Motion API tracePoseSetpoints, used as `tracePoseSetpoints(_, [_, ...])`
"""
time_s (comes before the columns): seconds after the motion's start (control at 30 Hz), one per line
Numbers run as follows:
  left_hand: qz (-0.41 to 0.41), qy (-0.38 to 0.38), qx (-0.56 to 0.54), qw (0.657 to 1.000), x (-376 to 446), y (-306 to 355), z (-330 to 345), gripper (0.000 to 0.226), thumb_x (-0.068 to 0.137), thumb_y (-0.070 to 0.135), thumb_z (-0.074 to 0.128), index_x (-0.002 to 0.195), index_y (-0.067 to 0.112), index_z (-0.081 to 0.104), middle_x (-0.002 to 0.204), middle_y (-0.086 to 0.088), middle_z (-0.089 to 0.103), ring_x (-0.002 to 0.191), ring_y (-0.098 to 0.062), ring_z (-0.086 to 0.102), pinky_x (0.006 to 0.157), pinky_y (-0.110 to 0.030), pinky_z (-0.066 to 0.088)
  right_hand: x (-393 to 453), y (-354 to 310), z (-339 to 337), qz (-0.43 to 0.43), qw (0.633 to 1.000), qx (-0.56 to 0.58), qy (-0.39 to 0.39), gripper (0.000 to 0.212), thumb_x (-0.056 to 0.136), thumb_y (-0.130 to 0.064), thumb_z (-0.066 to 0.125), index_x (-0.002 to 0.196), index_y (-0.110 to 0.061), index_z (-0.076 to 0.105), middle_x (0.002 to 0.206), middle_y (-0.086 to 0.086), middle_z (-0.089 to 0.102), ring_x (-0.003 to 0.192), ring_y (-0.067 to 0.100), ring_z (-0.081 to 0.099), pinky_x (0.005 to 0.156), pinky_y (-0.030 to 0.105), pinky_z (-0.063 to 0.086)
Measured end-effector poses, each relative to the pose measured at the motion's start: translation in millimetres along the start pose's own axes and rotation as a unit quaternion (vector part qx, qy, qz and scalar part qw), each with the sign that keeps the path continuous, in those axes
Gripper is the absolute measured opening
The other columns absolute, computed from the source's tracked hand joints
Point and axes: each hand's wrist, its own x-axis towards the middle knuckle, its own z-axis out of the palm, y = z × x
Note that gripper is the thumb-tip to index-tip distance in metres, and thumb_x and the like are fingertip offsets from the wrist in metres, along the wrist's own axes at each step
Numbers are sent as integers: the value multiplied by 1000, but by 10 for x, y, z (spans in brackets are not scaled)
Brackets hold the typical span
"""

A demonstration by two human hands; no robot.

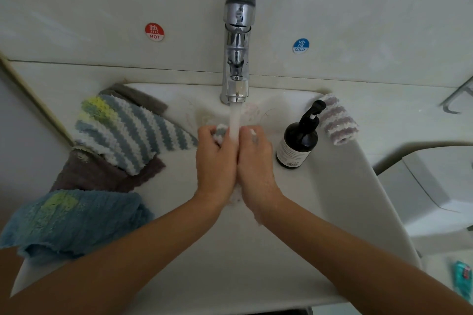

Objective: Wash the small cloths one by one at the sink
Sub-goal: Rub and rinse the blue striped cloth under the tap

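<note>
Left hand [215, 158] and right hand [256, 161] pressed together, gripping a cloth [220, 132] under tap [236, 59] water, striped cloth [128, 133] at 9 o'clock, bottle [298, 146] at 3 o'clock

Faucet [237, 46] glossy chrome metal; striped cloth [128, 133] fluffy terry; sink [358, 186] smooth glazed white.

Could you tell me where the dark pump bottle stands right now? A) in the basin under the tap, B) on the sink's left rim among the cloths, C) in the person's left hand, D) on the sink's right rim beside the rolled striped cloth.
D: the dark pump bottle stands upright on the sink rim at right, next to the rolled striped cloth.
</note>
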Motion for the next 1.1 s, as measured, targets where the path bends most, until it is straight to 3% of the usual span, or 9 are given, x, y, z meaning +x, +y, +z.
tracePoseSetpoints(0.2, [-130,-57,-73,987,32,-62,53,60,75,67,55,112,21,50,94,8,67,87,-7,68,64,-29,51,-20,-100,-74,26,992,121,-29,12,102,-19,48,102,-18,60,91,-2,71,80,10,70,57,21,53])
tracePoseSetpoints(0.27, [-115,-47,-80,989,43,-61,45,52,79,62,54,112,22,50,95,5,65,86,-7,67,64,-28,49,-25,-89,-69,23,993,104,-44,15,99,-13,49,96,-18,62,87,0,71,75,7,70,55,19,52])
tracePoseSetpoints(0.37, [-31,11,-53,998,25,19,-19,22,95,35,54,115,27,49,98,6,64,83,-2,66,69,-23,51,-43,-27,-13,-3,998,55,-44,16,95,-15,50,99,-22,63,98,5,71,90,16,70,76,32,58])
tracePoseSetpoints(0.5, [51,18,-80,995,-53,162,-72,30,93,18,60,117,27,44,98,9,60,83,0,65,69,-21,55,-56,21,0,14,997,46,-62,26,99,-42,45,111,-22,57,91,-13,69,90,7,69,83,36,59])
tracePoseSetpoints(0.6, [52,-5,-78,996,-72,237,-89,32,92,21,61,119,24,43,95,13,56,77,11,61,56,-12,49,-18,-9,-39,14,997,32,-69,39,98,-55,42,106,-21,58,92,-5,69,82,14,69,65,29,55])
tracePoseSetpoints(0.7, [16,-12,-59,998,-40,240,-113,30,92,33,60,117,24,47,95,13,57,75,7,62,61,-21,53,-1,-12,-71,-21,999,22,-21,21,98,-43,51,95,-24,60,88,4,67,73,16,63,56,28,48])
tracePoseSetpoints(0.9, [12,-25,44,999,79,153,-140,24,98,23,49,117,36,44,99,20,54,96,-8,60,90,-42,53,6,-46,-101,-82,995,49,14,16,91,-11,53,97,-24,61,94,-3,62,87,9,60,78,27,53])
tracePoseSetpoints(1.0, [13,-50,57,997,58,68,-106,20,100,23,44,116,28,53,103,7,64,93,-11,65,84,-43,56,-26,-49,-86,-75,996,55,5,11,92,-12,51,94,-18,59,85,-2,58,76,6,58,67,23,50])
tracePoseSetpoints(1.1, [16,-53,69,996,-39,41,-57,23,98,38,39,92,26,58,82,4,66,76,-10,65,72,-41,55,-30,-42,-58,-66,997,32,22,19,99,-24,51,80,-20,54,74,-6,53,73,10,53,70,34,50])
